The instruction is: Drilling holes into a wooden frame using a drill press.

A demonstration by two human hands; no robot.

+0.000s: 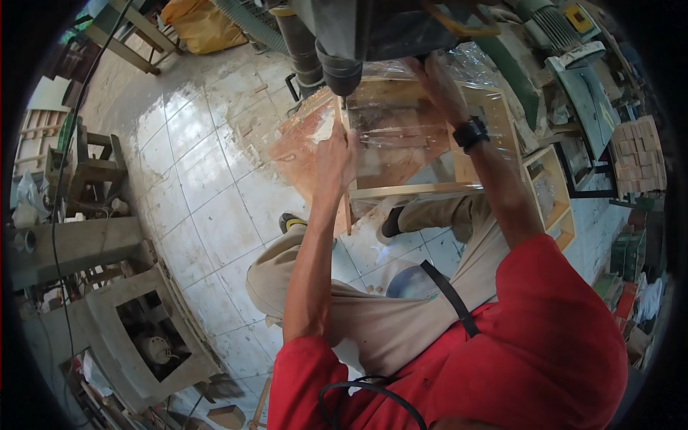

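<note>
A light wooden frame [430, 189] covered with clear plastic film [401, 122] stands tilted in front of me. My left hand [335, 156] grips the frame's left upright edge. My right hand [437, 79], with a black watch on the wrist, reaches to the frame's top under a dark machine head [358, 32] and presses on the film; its fingers are partly hidden. I sit with my legs in beige trousers spread below the frame.
A reddish board [304, 147] lies on the white tiled floor [208, 179] behind the frame. A second wooden frame [555, 197] leans at right. A grey casing with a motor [143, 337] sits lower left; benches and stacked wood blocks [638, 154] crowd the edges.
</note>
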